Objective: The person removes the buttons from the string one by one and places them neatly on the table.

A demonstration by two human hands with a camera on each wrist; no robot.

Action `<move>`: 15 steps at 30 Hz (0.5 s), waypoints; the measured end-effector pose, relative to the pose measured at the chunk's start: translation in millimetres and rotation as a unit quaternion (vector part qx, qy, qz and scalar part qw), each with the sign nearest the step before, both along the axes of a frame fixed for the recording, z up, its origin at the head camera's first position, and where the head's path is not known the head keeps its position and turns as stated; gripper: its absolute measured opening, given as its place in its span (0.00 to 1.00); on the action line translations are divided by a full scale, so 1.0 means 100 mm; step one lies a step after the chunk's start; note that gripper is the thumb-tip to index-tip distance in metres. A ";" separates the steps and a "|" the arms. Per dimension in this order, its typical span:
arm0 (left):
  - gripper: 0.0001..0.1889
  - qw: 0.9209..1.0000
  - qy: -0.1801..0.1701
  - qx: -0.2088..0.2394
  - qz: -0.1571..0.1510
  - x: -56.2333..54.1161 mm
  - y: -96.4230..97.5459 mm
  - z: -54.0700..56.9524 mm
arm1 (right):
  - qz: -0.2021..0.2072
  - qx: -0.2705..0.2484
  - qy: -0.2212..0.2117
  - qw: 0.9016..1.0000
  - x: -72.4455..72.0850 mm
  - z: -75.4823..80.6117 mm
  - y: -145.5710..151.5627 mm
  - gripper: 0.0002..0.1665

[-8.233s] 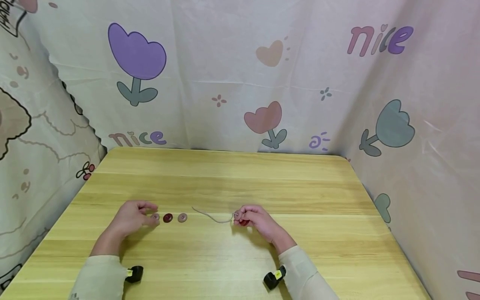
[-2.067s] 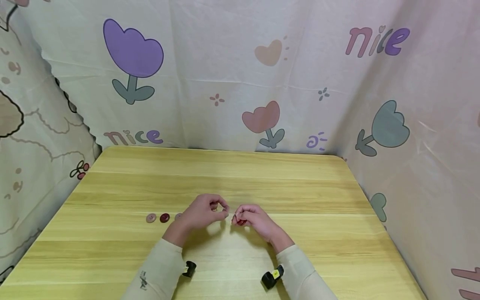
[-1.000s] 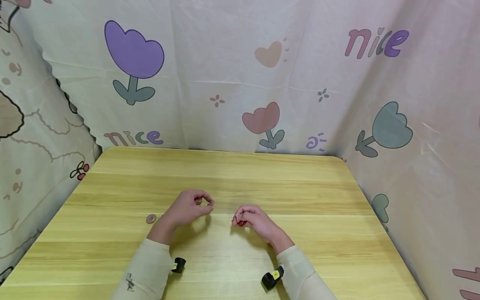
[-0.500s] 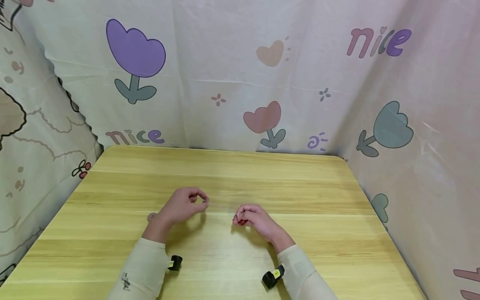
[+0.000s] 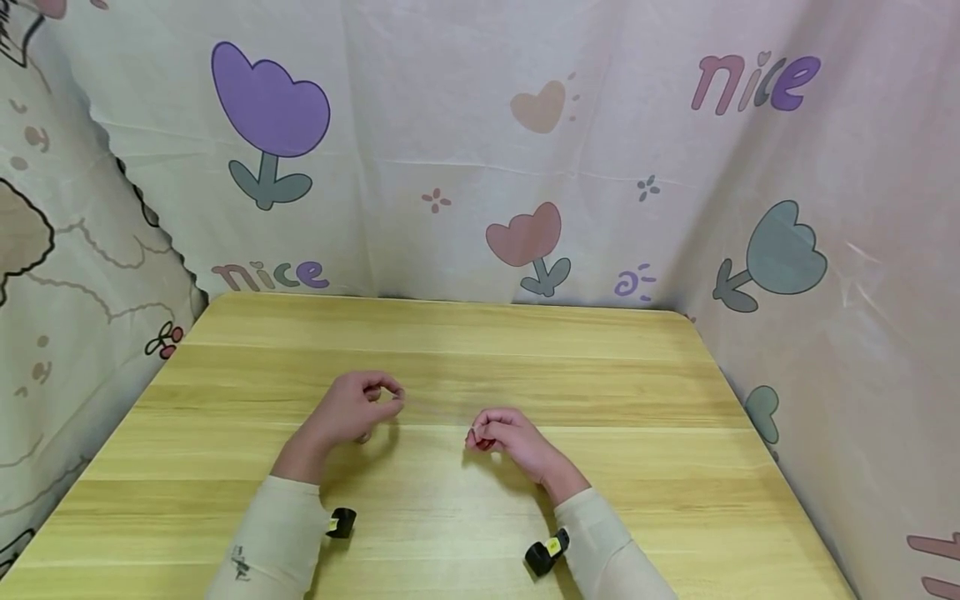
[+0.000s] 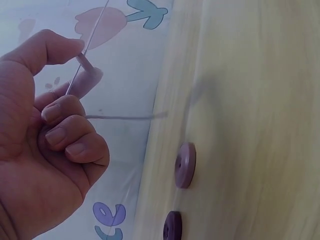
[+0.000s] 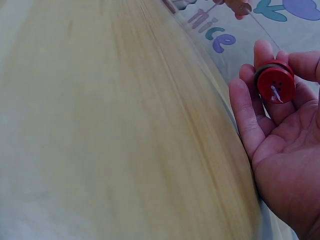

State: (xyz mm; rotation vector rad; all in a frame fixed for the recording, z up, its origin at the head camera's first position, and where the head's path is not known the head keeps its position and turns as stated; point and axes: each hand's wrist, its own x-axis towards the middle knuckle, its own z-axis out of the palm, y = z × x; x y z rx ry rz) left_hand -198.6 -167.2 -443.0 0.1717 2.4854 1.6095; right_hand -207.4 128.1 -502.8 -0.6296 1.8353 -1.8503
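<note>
My left hand [image 5: 348,408] is raised over the table, left of centre. Its thumb and index finger pinch a small pinkish button [image 6: 86,63], seen edge-on in the left wrist view. A thin cord [image 6: 92,34] runs taut past this button, and the cord's loose end sticks out beyond the curled fingers. My right hand [image 5: 510,442] holds a stack of red buttons [image 7: 276,85] with a darker one among them; a knotted cord end shows at the front button's holes. A pinkish-brown button [image 6: 186,165] and a dark red button [image 6: 173,226] lie on the table near my left hand.
The wooden table [image 5: 585,358] reaches back to a printed curtain [image 5: 420,100], which also hangs along both sides. A black wrist camera [image 5: 342,522] sits at the left sleeve, another black camera [image 5: 546,552] at the right.
Eight seconds ago my left hand was at the button row and the cord hung slack. Lately it has drawn left, away from my right hand, which stays nearly still.
</note>
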 end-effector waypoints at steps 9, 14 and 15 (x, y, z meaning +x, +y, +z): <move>0.13 1.000 0.009 -0.010 0.012 -0.01 -0.10 -0.01 | -0.001 0.003 0.000 1.000 0.00 0.00 0.00 0.14; 0.11 0.997 0.049 -0.060 0.020 -0.03 -0.17 0.00 | -0.002 0.001 -0.002 1.000 0.00 0.00 0.00 0.14; 0.10 0.996 0.052 -0.063 0.021 -0.03 -0.18 0.00 | -0.001 0.000 -0.002 1.000 0.00 0.00 0.00 0.14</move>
